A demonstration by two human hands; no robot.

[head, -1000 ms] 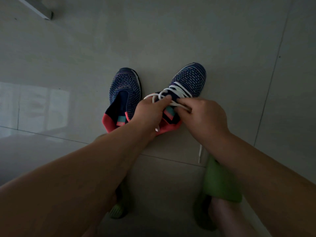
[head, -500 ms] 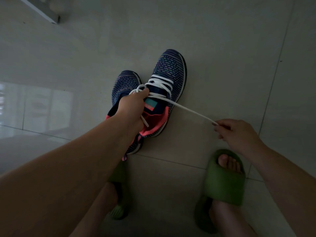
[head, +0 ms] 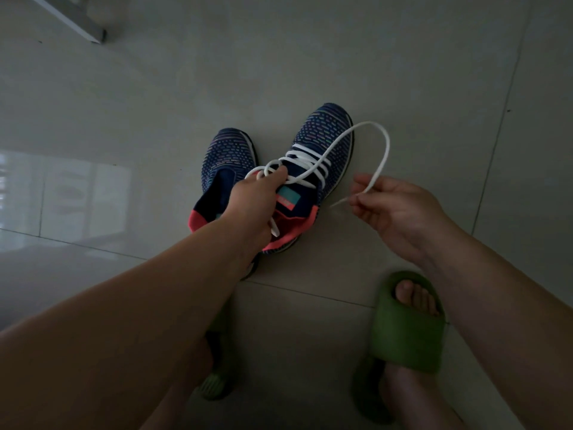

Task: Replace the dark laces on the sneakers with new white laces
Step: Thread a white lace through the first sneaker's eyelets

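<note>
The sneakers are sitting side by side on the tiled floor, toes pointing away, just ahead of the person's feet in green slides. Going from the left, the left sneaker is showing no lace at all, so it is waiting its turn. The left hand is reaching over it and pinching a loop of the white lace at the top eyelets of the right sneaker, fingers curled on the lace and steadying the shoe. The lace is already crossing the upper rows. Further right, its free end is arcing up over the toe and coming down into the right hand, whose fingertips are clamping it just behind the tip.

Judging the step as threading an upper eyelet, the left hand should be keeping tension on the finished crossings while the right is gripping closer to the aglet, so the tip stays stiff. The slack arc is risking a twist, so flattening it first would help.
</note>
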